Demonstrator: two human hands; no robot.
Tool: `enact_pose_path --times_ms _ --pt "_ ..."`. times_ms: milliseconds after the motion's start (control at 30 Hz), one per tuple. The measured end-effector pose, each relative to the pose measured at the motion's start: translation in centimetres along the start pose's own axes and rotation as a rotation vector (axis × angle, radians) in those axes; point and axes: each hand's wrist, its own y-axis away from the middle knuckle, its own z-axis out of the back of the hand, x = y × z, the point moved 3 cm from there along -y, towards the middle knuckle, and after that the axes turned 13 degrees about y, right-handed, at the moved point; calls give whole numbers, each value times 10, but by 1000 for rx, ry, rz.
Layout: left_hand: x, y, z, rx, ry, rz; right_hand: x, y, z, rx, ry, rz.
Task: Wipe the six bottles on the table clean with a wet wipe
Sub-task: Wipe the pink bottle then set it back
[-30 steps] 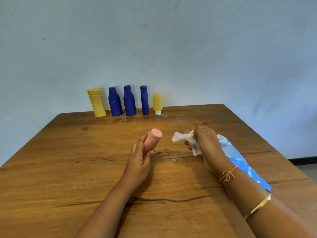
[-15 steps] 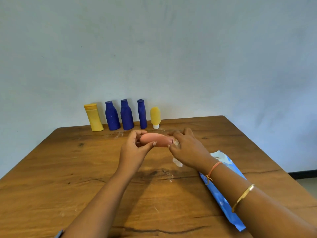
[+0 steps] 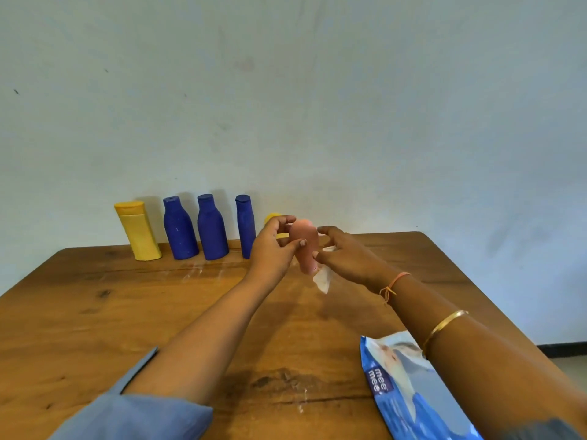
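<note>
A small pink bottle (image 3: 305,246) is held upright above the far part of the wooden table (image 3: 127,312). My left hand (image 3: 275,247) pinches it from the left with thumb and fingers. My right hand (image 3: 344,254) curls round its right side and holds a white wet wipe (image 3: 323,277), which hangs below the bottle. Along the back edge stand a yellow bottle (image 3: 138,230), three blue bottles (image 3: 179,228) (image 3: 211,227) (image 3: 245,224) and a small yellow bottle (image 3: 272,217), mostly hidden behind my left hand.
A blue pack of wet wipes (image 3: 400,389) lies near the table's front right, under my right forearm. A pale wall rises just behind the row of bottles. The table's right edge runs close to my right arm.
Both hands have carried the pink bottle away from me toward the row at the back. It has turned from lying sideways between the hands to standing upright. The wipe stays in my right hand.
</note>
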Motion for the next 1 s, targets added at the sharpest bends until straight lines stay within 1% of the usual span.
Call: enact_pose_path --times_ms 67,333,433,767,1000 --pt "8 -14 -7 23 -24 -8 -9 -16 0 1 -30 -17" --pt "24 -64 -33 147 -96 -102 -41 -68 -5 -88 -52 -57" --pt "30 -76 -36 137 -113 -128 -46 -82 -8 -107 -67 -54" --pt "60 -75 -40 93 -310 -171 -53 -101 -28 -84 -65 -39" --pt "61 -73 -42 53 -351 -191 -53 -106 -31 -102 -49 -14"
